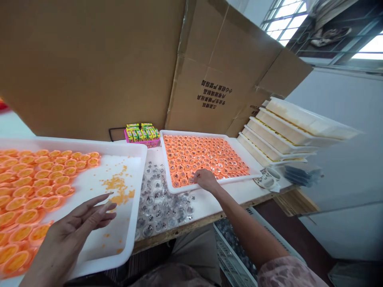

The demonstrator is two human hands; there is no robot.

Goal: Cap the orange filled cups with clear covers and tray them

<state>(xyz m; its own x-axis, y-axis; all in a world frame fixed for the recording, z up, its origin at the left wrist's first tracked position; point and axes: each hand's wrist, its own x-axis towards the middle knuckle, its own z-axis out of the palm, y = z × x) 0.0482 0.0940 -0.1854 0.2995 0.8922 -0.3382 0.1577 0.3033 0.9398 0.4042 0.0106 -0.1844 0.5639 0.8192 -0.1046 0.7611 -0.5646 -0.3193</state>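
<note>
Left hand (72,229) is loosely curled, tray (136,199) under it, crumbs (116,185) just past it. Right hand (206,180) is bunched at orange cups (203,153), can't tell if gripping one.

Workshop: worktable (206,206) bearing trays (132,223) of identical orange cups (27,216), tray stack (278,133) near right edge, cardboard (104,63) along back edge.

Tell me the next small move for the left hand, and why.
Probably shift the left hand toward the nearest orange cups in the left tray and pick one up: its fingers look empty, over that tray's cup-free side, while the right hand is at the near left corner of the right tray.
</note>
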